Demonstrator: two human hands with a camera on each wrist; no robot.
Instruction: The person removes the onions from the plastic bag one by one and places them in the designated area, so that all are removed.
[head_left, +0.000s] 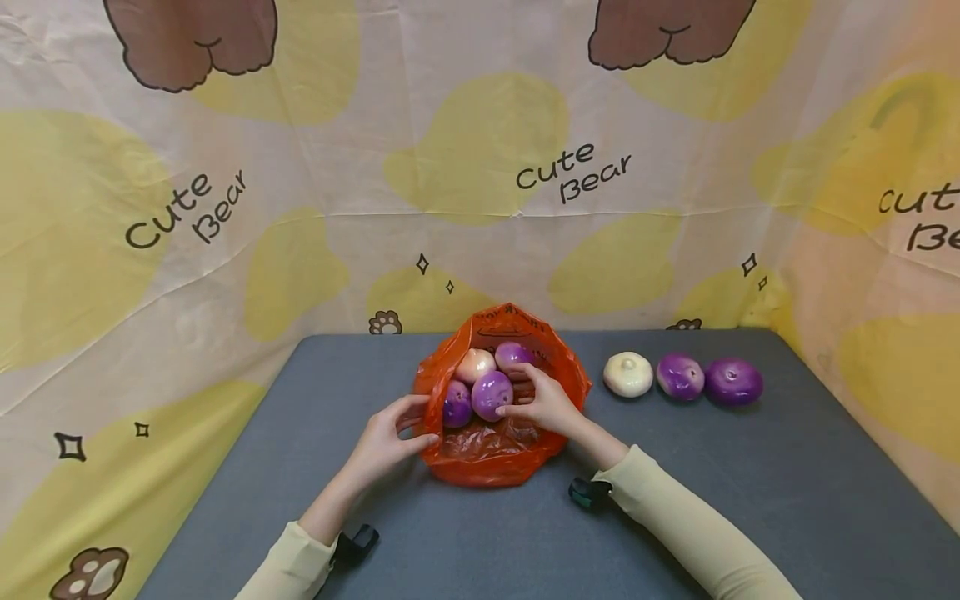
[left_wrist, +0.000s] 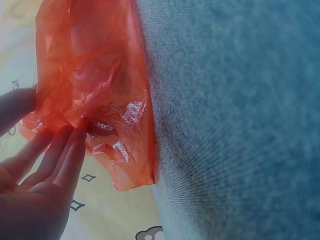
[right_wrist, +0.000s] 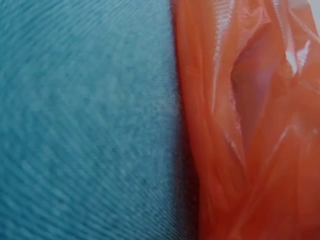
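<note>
"Where is the front purple onion [head_left: 492, 397] found?"
"Inside the orange-red bag [head_left: 491, 472], grouped with three other onions [head_left: 475, 366]. It is touched by the right hand [head_left: 549, 404]; whether it is gripped cannot be told."
"And the bag?"
"Its side is held by the left hand [head_left: 381, 440]."
"What is left?"
"Four are bagged; three outside onions [head_left: 680, 377] are left on the table [head_left: 810, 483]."

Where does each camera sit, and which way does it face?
Head: worn on the head, facing forward and down over the orange bag on the table; left fingers, right fingers, both sleeves show.
Left wrist: on that wrist, facing the bag's side; left fingers and palm show.
Right wrist: on that wrist, facing the bag's side and table; nothing of the body shows.
Shared: both wrist views hold the bag and table.
</note>
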